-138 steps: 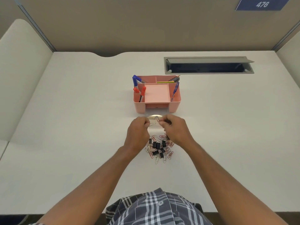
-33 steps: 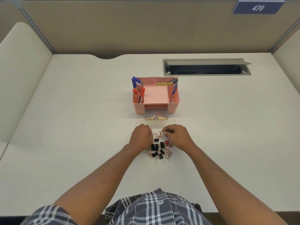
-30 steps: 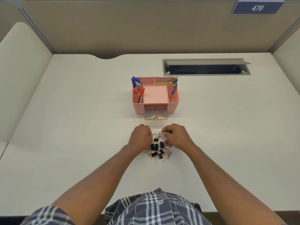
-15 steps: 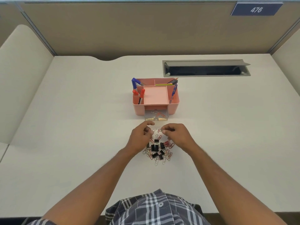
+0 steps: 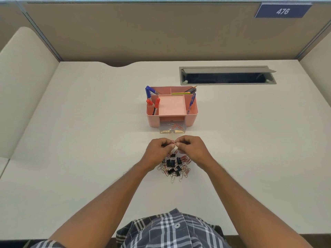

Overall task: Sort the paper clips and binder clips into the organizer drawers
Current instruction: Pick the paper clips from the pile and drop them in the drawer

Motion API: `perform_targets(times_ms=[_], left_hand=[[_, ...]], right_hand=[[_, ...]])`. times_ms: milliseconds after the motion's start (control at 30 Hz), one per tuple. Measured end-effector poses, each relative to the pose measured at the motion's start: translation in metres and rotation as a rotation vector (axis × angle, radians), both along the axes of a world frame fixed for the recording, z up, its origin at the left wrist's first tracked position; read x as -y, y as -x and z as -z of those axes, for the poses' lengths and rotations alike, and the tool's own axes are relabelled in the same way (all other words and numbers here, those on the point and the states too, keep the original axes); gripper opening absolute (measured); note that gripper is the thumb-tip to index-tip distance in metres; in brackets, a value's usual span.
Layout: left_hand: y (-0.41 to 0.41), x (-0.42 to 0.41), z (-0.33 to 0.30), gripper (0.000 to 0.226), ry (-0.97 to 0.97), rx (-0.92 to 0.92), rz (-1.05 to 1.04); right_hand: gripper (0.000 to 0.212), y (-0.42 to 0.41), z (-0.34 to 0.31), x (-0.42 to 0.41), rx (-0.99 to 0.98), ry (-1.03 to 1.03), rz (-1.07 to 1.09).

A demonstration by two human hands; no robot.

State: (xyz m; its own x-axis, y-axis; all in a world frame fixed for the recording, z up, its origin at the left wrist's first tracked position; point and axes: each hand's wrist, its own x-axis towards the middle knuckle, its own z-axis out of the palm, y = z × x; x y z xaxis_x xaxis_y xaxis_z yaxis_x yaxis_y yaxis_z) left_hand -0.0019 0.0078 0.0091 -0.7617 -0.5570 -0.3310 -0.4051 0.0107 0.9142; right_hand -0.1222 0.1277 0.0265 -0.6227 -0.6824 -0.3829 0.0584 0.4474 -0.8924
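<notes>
Both hands, left hand and right hand, pinched a tangle of red paper clips above the pile mid-desk, so I'd guess they were separating them, then dropping them in the open drawer of the pink organizer.

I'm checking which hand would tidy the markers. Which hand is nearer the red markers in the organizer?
Left. The left hand sits almost straight below the red markers, toward the person. The right hand is level with it but farther to the right.
</notes>
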Motion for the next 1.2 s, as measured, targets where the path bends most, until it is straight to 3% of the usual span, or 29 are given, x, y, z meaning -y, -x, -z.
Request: perform_targets(times_ms=[133, 333, 833, 1200], left_hand=[[-0.002, 0.003, -0.005, 0.011, 0.004, 0.034, 0.007], [0.001, 0.010, -0.013, 0.011, 0.054, 0.065, 0.002], [0.005, 0.010, -0.026, 0.019, -0.550, -0.058, -0.029], [0.007, 0.009, -0.029, 0.016, -0.492, -0.043, -0.087]], right_hand=[[0.007, 0.003, 0.001, -0.001, -0.026, -0.023, 0.013], [0.007, 0.007, -0.009, 0.000, -0.222, -0.061, 0.008], [0.015, 0.005, -0.009, 0.003, -0.124, 0.078, 0.044], [0.018, 0.000, -0.005, 0.004, -0.328, 0.168, 0.011]])
